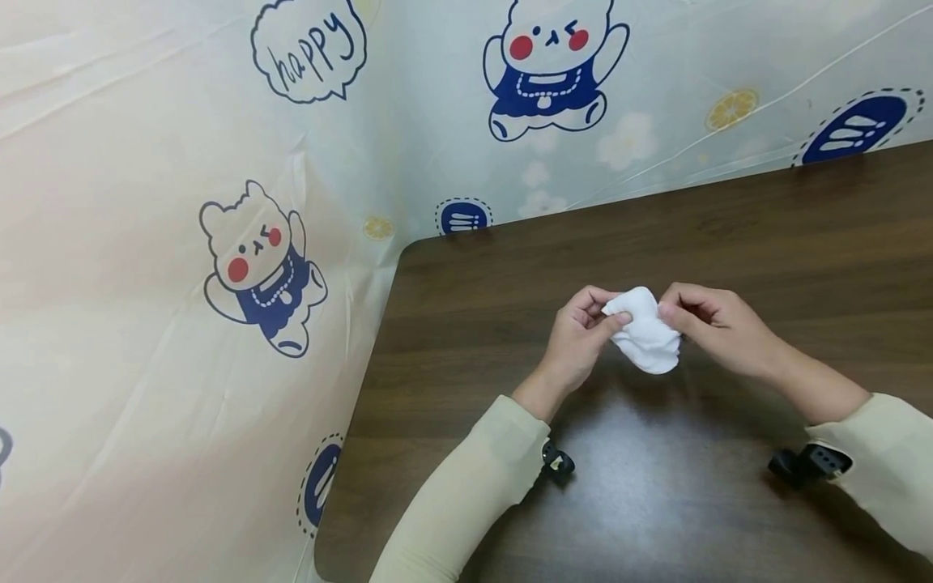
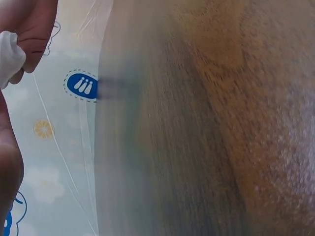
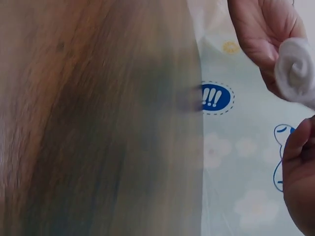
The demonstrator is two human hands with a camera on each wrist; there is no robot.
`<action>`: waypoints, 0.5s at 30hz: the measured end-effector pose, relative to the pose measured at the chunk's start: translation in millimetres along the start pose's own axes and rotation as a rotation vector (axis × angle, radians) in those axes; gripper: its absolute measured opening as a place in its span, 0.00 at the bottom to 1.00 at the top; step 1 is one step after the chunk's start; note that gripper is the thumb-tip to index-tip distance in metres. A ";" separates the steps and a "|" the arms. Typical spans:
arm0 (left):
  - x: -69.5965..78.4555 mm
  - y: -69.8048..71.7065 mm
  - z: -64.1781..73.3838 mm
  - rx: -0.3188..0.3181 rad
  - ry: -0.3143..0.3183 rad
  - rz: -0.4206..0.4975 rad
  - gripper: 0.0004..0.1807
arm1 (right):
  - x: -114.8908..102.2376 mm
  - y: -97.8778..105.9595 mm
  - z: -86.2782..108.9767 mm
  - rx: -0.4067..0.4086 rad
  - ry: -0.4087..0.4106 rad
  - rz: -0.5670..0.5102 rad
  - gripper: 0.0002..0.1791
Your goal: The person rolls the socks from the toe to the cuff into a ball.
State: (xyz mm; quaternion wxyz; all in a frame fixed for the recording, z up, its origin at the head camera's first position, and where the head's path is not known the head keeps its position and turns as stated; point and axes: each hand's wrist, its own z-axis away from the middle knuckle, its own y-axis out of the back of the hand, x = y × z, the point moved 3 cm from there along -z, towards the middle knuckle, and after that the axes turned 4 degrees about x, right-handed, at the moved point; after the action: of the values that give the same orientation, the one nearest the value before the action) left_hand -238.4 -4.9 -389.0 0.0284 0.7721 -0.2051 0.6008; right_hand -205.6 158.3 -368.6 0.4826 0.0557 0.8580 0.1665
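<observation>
A small white cloth bundle (image 1: 647,338), soft and creased, is held above the table between both hands. My left hand (image 1: 579,336) pinches its left side with the thumb on the near face. At the upper right edge, my right hand (image 1: 717,324) pinches the cloth between thumb and curled fingers. Seen from the right wrist, the end of the bundle (image 3: 295,71) shows a rolled spiral, with the left hand (image 3: 268,34) above it. Only a bit of the white cloth (image 2: 9,56) enters the left wrist view. Its exact kind I cannot tell.
The dark wood-grain table (image 1: 466,324) spreads below the hands, with a rounded far left corner. Behind and to the left hangs a pale curtain (image 1: 146,283) printed with cartoon bears. A small black camera (image 1: 557,463) sits at the left cuff, another camera (image 1: 809,465) at the right.
</observation>
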 end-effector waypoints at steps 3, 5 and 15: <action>0.8 0.9 -1.0 0.018 -0.041 -0.009 0.11 | -1.8 -0.3 -1.2 0.008 -0.075 0.046 0.07; 0.7 1.6 -1.8 0.035 -0.067 -0.009 0.11 | -2.7 0.3 -2.1 0.018 -0.122 0.067 0.05; 1.5 5.1 -2.4 0.063 -0.107 0.029 0.12 | 5.9 3.6 -0.4 -0.068 -0.434 -0.121 0.17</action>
State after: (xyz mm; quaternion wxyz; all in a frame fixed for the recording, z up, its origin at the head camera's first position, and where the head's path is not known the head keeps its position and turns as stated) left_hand -242.0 -9.3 -387.9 -0.0155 0.8006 -0.1985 0.5651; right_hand -209.2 163.1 -372.0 0.6668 0.0225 0.7296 0.1501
